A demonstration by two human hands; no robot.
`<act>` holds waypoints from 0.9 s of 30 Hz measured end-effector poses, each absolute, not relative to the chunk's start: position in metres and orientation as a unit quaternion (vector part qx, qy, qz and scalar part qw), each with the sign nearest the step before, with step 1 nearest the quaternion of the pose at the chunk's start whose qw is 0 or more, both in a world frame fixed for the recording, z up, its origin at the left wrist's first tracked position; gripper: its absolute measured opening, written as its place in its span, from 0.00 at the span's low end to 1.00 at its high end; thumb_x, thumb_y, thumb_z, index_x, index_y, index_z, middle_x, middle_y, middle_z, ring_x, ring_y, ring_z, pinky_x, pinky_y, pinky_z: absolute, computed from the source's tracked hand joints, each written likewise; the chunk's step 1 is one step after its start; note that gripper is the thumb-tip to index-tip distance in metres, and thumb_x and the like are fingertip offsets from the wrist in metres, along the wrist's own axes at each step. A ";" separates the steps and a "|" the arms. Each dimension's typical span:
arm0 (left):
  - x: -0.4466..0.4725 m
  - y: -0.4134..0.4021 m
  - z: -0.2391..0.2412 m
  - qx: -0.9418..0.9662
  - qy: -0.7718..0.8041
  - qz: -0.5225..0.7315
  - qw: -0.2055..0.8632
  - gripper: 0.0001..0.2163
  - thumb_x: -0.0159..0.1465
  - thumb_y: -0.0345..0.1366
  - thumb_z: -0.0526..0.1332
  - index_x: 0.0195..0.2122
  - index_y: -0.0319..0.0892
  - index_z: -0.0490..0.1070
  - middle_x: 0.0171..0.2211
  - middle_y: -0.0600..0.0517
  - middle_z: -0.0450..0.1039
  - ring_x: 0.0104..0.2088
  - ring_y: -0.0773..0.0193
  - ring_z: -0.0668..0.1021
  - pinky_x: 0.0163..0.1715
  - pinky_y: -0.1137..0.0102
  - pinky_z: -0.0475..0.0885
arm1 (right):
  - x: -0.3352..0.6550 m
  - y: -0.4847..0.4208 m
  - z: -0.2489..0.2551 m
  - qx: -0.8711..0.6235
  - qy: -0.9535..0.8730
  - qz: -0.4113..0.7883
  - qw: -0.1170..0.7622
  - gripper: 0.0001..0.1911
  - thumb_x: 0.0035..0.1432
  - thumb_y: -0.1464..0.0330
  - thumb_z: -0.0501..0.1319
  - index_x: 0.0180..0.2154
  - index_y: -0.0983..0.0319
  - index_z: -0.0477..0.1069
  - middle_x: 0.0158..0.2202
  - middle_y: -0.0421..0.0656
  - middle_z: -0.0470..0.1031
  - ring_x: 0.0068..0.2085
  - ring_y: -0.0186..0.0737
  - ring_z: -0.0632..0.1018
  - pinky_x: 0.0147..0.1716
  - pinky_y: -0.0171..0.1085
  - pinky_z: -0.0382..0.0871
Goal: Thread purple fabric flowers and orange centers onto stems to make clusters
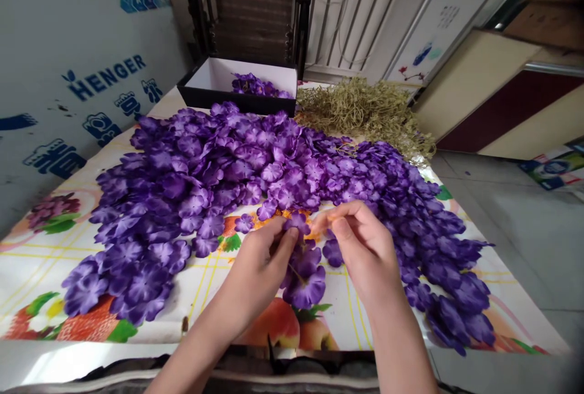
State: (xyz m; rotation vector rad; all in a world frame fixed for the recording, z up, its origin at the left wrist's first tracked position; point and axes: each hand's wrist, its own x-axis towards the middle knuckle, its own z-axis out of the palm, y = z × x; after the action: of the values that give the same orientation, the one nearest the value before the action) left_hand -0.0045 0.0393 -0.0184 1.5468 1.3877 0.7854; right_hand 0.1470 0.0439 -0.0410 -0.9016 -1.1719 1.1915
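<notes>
A big heap of purple fabric flower petals [237,169] covers the table with its fruit-print cloth [41,272]. Near the front edge, my left hand [255,272] is closed on a sprig of stacked purple flowers [303,272], which hangs below my fingers. My right hand [360,248] is pinched at the top of the same sprig, its fingertips beside a single purple petal [297,222]. What the pinch holds is too small to make out. Both hands meet just in front of the heap.
A black box with a white inside [214,81] holds more purple flowers at the table's far end. A pile of dry yellow-green stems [365,108] lies to its right. A dark chair [250,11] stands behind, a white appliance [68,78] at left.
</notes>
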 end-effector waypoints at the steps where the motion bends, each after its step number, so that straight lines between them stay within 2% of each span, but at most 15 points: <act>1: -0.004 0.039 -0.018 0.626 0.553 0.318 0.449 0.13 0.66 0.37 0.50 0.24 0.43 0.57 0.21 0.59 0.54 0.23 0.69 0.59 0.23 0.73 0.54 | 0.147 0.043 -0.039 -0.395 -0.516 0.500 0.573 0.03 0.61 0.66 0.59 0.34 0.57 0.68 0.37 0.41 0.77 0.43 0.40 0.78 0.46 0.41 0.70; 3: -0.004 0.038 -0.017 0.633 0.536 0.320 0.458 0.13 0.66 0.37 0.50 0.24 0.43 0.58 0.21 0.59 0.54 0.23 0.69 0.59 0.22 0.73 0.53 | 0.146 0.042 -0.034 -0.406 -0.545 0.496 0.540 0.03 0.59 0.67 0.60 0.32 0.57 0.70 0.45 0.43 0.74 0.51 0.41 0.75 0.50 0.39 0.68; 5: -0.004 0.037 -0.016 0.642 0.517 0.326 0.464 0.13 0.66 0.35 0.51 0.24 0.43 0.57 0.21 0.60 0.53 0.22 0.70 0.58 0.21 0.74 0.53 | 0.144 0.040 -0.032 -0.415 -0.566 0.505 0.502 0.03 0.59 0.67 0.60 0.31 0.57 0.70 0.46 0.43 0.74 0.54 0.42 0.73 0.50 0.39 0.67; 9: -0.003 0.035 -0.015 0.646 0.501 0.321 0.478 0.12 0.67 0.35 0.51 0.25 0.42 0.59 0.22 0.60 0.55 0.23 0.70 0.59 0.22 0.74 0.54 | 0.144 0.039 -0.033 -0.444 -0.566 0.491 0.491 0.03 0.59 0.68 0.61 0.31 0.57 0.72 0.38 0.41 0.77 0.46 0.41 0.77 0.44 0.36 0.69; 16: -0.002 0.033 -0.015 0.636 0.506 0.318 0.489 0.12 0.67 0.35 0.51 0.26 0.42 0.61 0.22 0.59 0.58 0.24 0.69 0.60 0.22 0.75 0.55 | 0.145 0.039 -0.036 -0.457 -0.552 0.479 0.507 0.03 0.57 0.69 0.62 0.30 0.58 0.73 0.39 0.42 0.78 0.44 0.42 0.78 0.42 0.37 0.70; 27: -0.002 0.032 -0.015 0.620 0.498 0.341 0.502 0.13 0.67 0.36 0.51 0.24 0.42 0.59 0.21 0.60 0.54 0.23 0.70 0.57 0.20 0.75 0.52 | 0.144 0.039 -0.038 -0.444 -0.517 0.524 0.511 0.04 0.56 0.67 0.64 0.29 0.59 0.73 0.40 0.42 0.76 0.42 0.41 0.76 0.42 0.36 0.66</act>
State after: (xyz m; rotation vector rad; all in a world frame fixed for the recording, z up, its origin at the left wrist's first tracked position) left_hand -0.0016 0.0318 -0.0149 1.4972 1.2042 0.8229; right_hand 0.1441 0.0393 -0.0383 -1.0699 -1.2442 1.2614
